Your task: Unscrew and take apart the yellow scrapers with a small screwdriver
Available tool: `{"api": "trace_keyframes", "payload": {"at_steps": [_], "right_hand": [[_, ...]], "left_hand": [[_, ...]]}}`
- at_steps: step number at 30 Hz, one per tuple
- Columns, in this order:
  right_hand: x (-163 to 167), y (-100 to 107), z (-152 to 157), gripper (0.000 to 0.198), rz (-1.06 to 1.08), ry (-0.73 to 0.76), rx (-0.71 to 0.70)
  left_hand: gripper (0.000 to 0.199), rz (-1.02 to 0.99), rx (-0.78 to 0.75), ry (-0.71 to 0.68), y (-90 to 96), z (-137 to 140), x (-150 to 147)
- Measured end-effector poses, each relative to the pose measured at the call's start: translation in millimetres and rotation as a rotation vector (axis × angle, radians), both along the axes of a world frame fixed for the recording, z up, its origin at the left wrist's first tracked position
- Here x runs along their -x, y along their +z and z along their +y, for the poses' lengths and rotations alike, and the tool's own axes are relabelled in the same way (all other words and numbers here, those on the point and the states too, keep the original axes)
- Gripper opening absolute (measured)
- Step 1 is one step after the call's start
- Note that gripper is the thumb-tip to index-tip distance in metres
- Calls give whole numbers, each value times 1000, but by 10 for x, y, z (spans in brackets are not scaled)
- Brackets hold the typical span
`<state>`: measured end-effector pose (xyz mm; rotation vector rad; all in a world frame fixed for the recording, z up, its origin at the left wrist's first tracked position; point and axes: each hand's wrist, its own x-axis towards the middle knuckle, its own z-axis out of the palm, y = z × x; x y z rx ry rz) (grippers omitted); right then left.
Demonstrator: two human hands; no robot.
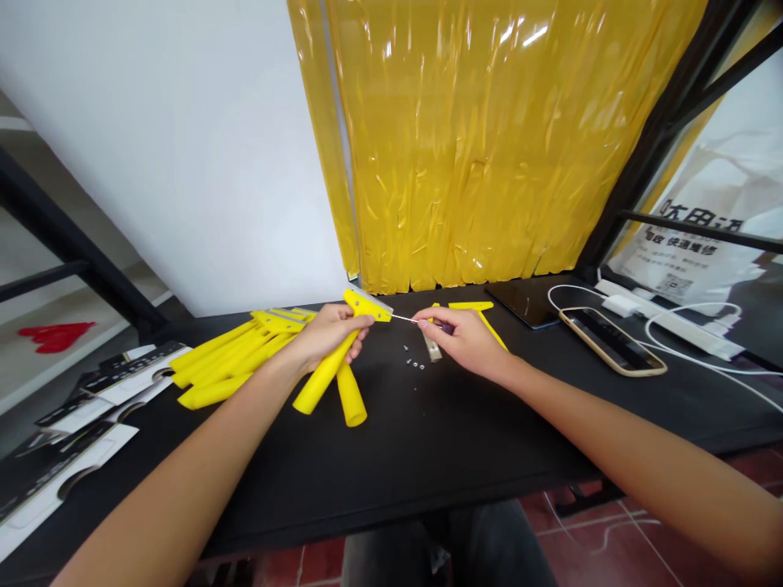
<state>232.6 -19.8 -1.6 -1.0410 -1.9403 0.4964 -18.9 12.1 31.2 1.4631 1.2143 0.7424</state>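
Note:
My left hand [336, 333] is closed around a yellow scraper [327, 373] near its head, which carries a grey metal strip and points up and to the right. In my right hand [462, 336] is a screwdriver [404, 319]; its thin shaft reaches left to the end of the scraper head. My fingers mostly hide its handle. Another yellow handle [351, 397] lies beneath the held scraper. Several small screws [416, 365] are on the black table below the shaft. A flat metal piece [434, 350] lies beside my right hand.
Several yellow scrapers [236, 352] are piled left of my left hand. Another yellow scraper [480, 307] lies behind my right hand. Black-and-white cardboard sleeves [91, 436] cover the left side. A phone [612, 338], white cables, a power strip [679, 322] and a dark tablet [523, 305] are at right.

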Motion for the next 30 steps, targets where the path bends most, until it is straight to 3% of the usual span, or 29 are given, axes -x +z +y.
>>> {"api": "trace_keyframes", "payload": {"at_steps": [12, 18, 21, 25, 26, 28, 30], "right_hand": [[10, -26, 5, 26, -46, -3, -14], [19, -50, 43, 26, -23, 23, 65], [2, -54, 70, 27, 71, 92, 248], [-43, -24, 92, 40, 202, 285, 801], [-48, -14, 91, 41, 206, 316, 869], [-36, 3, 74, 40, 143, 294, 756], [-1, 10, 41, 41, -5, 170, 424]], "left_hand": [[35, -39, -55, -48, -38, -105, -122], [38, 80, -168, -38, -50, -143, -175], [39, 198, -249, -48, -55, -175, -200], [37, 316, -360, -25, -56, -245, -236], [35, 330, -391, -21, -57, -261, -243], [32, 343, -439, -16, -62, -282, -254], [33, 340, -444, -5, -61, -293, -261]]}}
